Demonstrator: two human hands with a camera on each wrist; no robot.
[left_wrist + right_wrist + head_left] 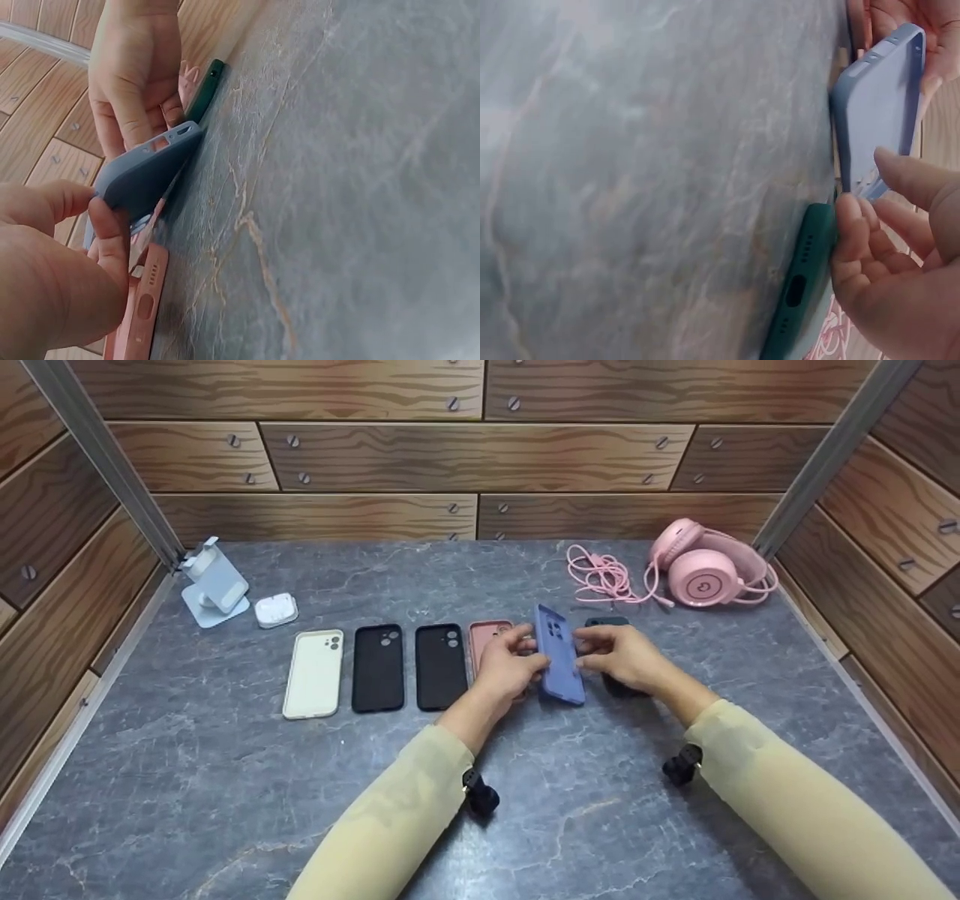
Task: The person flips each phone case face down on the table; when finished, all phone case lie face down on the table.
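Note:
A blue-violet phone case is tilted up between both hands, its hollow inside facing right in the right wrist view. My left hand pinches its left edge between thumb and fingers. At the opposite edge, my right hand grips it, with the thumb over the inner side and the fingers curled near the rim. A pink phone case lies beside the left hand, which covers much of it. Under the right hand is a dark green phone case, partly hidden in the head view.
Two black phone cases and a cream one continue the row leftward. Behind them stand a light blue folding stand and a small white earbud case. Pink headphones with a coiled cable sit at the back right.

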